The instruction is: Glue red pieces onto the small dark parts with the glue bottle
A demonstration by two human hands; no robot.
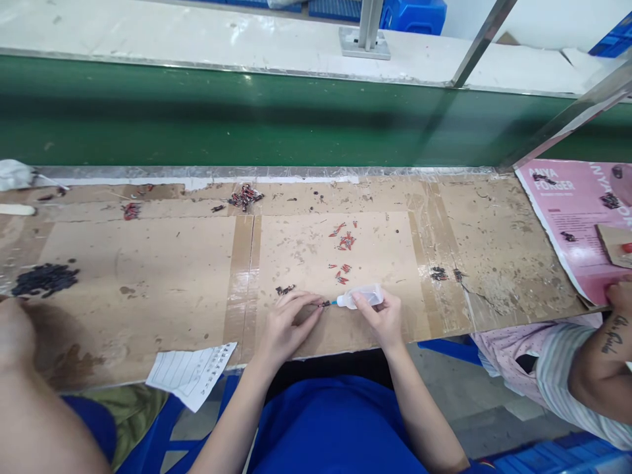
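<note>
Between the thumb and fingers of my left hand [291, 322] is a small dark part [325, 303], too small to name. My right hand [385, 317] grips a clear squeeze bottle [364, 297] lying almost level. Its thin blue nozzle [334, 303] points left and meets, or nearly meets, the dark part. Beyond my hands lie small red-and-dark pieces [346, 241] in a loose cluster, with a few more red pieces [342, 273] closer to me. Several small black pieces [285, 289] rest just past my left fingers.
Cardboard [197, 263] covers the bench. A black heap [45, 279] lies left, a red-and-black pile [245, 196] farther back. A torn paper sheet [190, 372] overhangs the front edge. Co-workers' arms [605, 365] flank me on both sides. A green belt [247, 118] runs behind.
</note>
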